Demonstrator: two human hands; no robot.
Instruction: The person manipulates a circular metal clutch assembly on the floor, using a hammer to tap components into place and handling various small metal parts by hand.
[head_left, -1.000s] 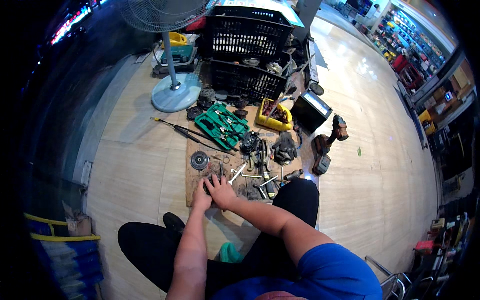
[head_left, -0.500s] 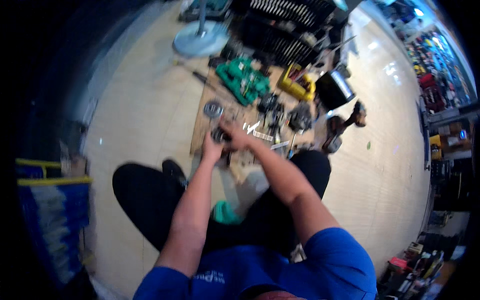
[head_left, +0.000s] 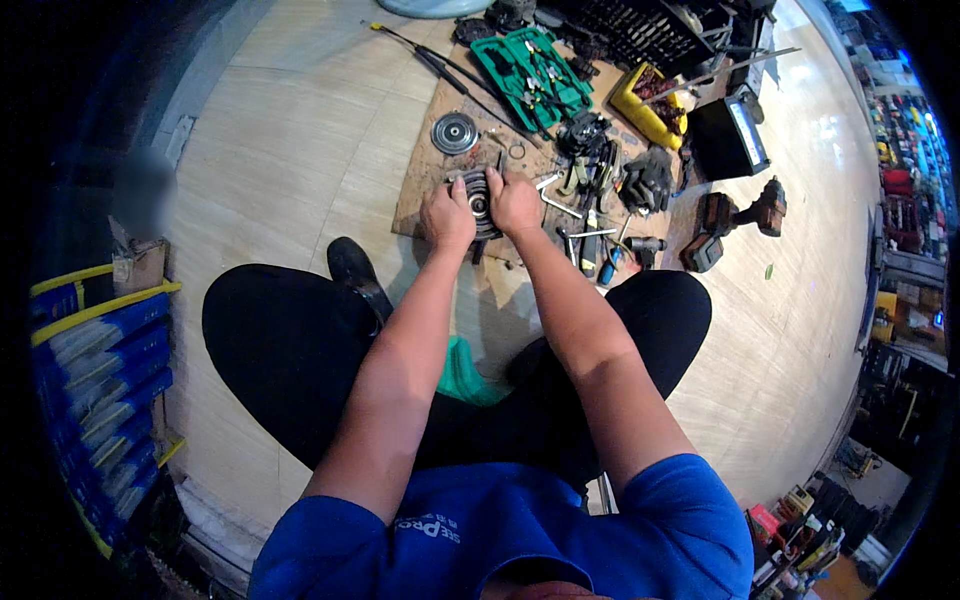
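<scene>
My left hand (head_left: 447, 214) and my right hand (head_left: 514, 200) press together on a round, dark metal part (head_left: 478, 196) that rests on a brown cardboard sheet (head_left: 422, 196) on the floor. Both hands grip its sides, so most of the part is hidden. A second round metal disc (head_left: 454, 132) lies on the cardboard just beyond my left hand. Loose wrenches and sockets (head_left: 580, 215) are scattered to the right of my right hand. I sit on the floor with my legs folded under my arms.
A green tool case (head_left: 532, 66) lies open at the far edge. A yellow bin (head_left: 647, 113), a black box (head_left: 725, 140), dark gloves (head_left: 648, 180) and a cordless driver (head_left: 745, 215) sit to the right. Blue and yellow crates (head_left: 95, 345) stand at the left.
The view has tilted down and closer to the work. Both hands have closed in on the round metal part and now grip it together.
</scene>
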